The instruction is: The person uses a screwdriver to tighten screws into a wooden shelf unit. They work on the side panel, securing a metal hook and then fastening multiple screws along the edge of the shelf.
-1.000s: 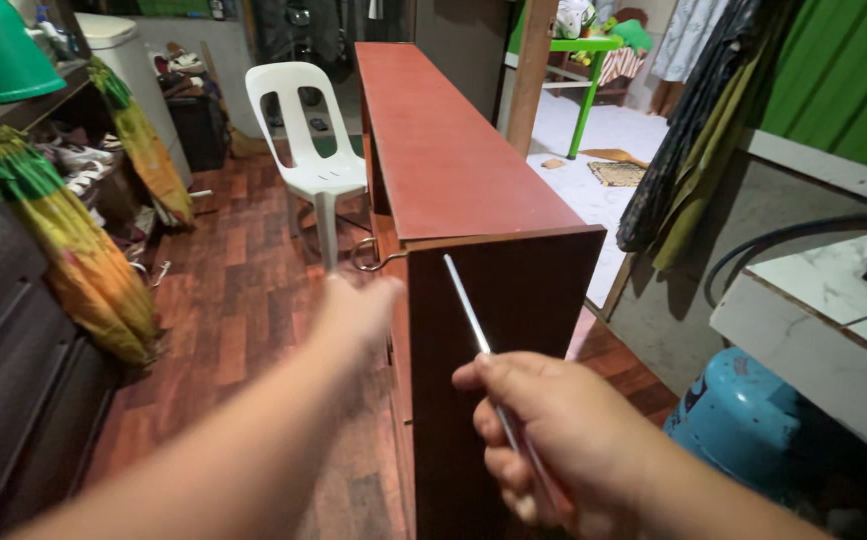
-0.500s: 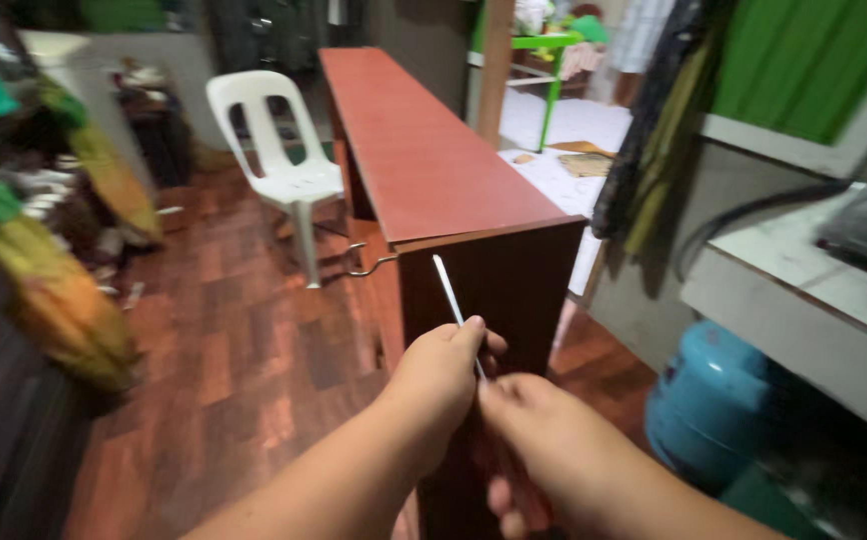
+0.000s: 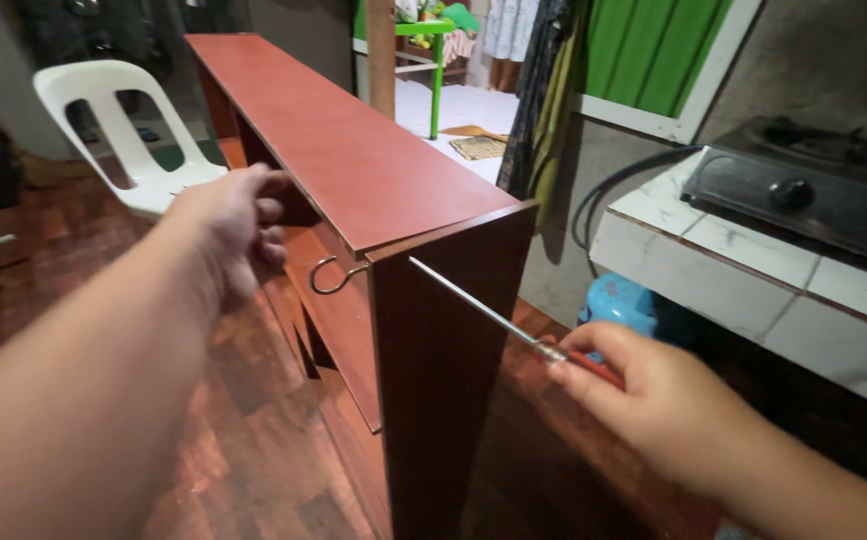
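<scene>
**Screwdriver at the cabinet's end panel**

While our left hand [image 3: 234,225] reaches toward the middle left of the frame, its fingers curl loosely beside the long edge of the red-brown cabinet [image 3: 354,160]; it seems to touch the top board's edge, though we cannot tell whether it grips it, and it holds nothing else. Our right hand [image 3: 654,400], at lower right, is closed around the red handle of a screwdriver [image 3: 484,315]. The thin metal shaft slants up and left across the centre, and its tip sits at the upper corner of the cabinet's end panel, just under the top board. A small metal hook [image 3: 329,275] hangs at the cabinet's front just left of that corner, near the left hand's fingertips.

A white plastic chair [image 3: 119,130] stands at upper left on the wooden floor [image 3: 244,440]. At right a tiled counter [image 3: 754,270] carries a dark stove [image 3: 814,190], and a blue container [image 3: 619,300] shows below it, just behind the right hand.
</scene>
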